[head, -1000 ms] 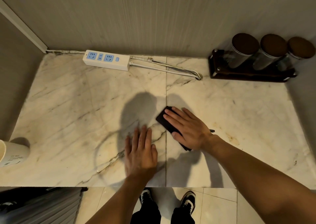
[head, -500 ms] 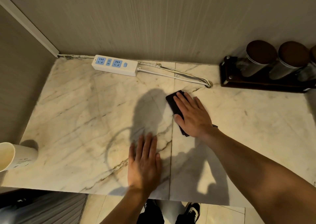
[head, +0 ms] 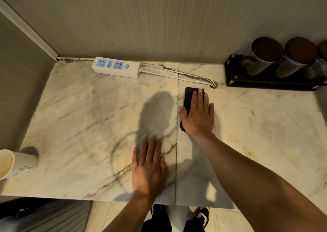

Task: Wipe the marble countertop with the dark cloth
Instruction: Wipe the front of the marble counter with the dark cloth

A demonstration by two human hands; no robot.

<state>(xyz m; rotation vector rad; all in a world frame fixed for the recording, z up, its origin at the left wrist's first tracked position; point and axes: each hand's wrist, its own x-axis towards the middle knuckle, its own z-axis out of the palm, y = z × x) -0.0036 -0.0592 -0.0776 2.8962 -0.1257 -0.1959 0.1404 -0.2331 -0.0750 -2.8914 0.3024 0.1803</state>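
The marble countertop (head: pixel 79 125) is pale cream with grey and brown veins and a seam down its middle. A folded dark cloth (head: pixel 188 97) lies just right of that seam, toward the back. My right hand (head: pixel 199 115) presses flat on top of it, fingers pointing at the wall; only the cloth's far end and left edge show. My left hand (head: pixel 148 166) rests flat and empty on the marble near the front edge, left of the seam.
A white power strip (head: pixel 116 69) with blue sockets lies at the back, its cable (head: pixel 194 78) running right to a hole near the cloth. A dark rack (head: pixel 265 83) with brown-lidded canisters stands back right. A paper cup (head: pixel 16 163) lies at the left edge.
My right hand has pushed the cloth away from me toward the back wall, turning it more upright. My left hand has stayed flat in about the same spot.
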